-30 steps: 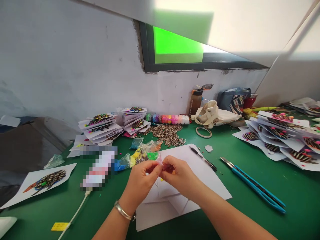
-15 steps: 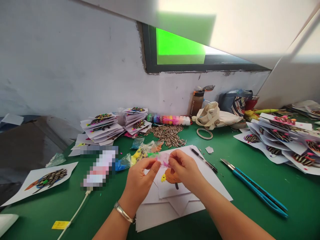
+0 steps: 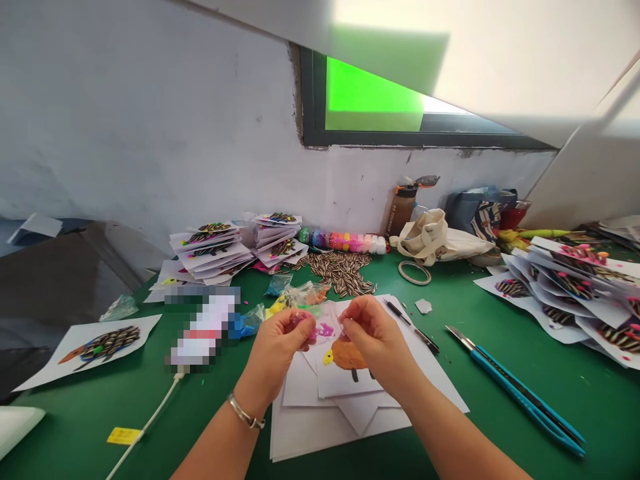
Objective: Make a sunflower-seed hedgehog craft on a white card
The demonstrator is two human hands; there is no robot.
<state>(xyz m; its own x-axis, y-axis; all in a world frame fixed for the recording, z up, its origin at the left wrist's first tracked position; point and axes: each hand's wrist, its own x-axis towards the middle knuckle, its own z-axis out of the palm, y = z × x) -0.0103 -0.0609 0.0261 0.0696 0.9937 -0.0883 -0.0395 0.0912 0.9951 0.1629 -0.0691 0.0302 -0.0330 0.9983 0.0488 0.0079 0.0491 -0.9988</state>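
My left hand [image 3: 280,343] and my right hand [image 3: 373,337] are raised side by side over a stack of white paper sheets [image 3: 360,400]. Between their pinched fingertips they hold a small clear plastic bag with pink clay [image 3: 324,327] inside. Below the hands, the top sheet bears an orange clay shape [image 3: 347,357] with a yellow bit at its left. My left wrist wears a silver bracelet [image 3: 244,412].
The green table [image 3: 500,427] carries stacks of seed-picture cards at left [image 3: 210,250] and right [image 3: 575,283], a sunflower seed pile [image 3: 340,270], clay pots [image 3: 345,240], small clay bags [image 3: 290,297], a blue utility knife [image 3: 520,390], a pen [image 3: 413,325], a tape ring [image 3: 414,272] and a cable [image 3: 145,427].
Both hands have lifted slightly and moved apart, stretching the small bag between them. The orange clay shape on the top sheet is now uncovered.
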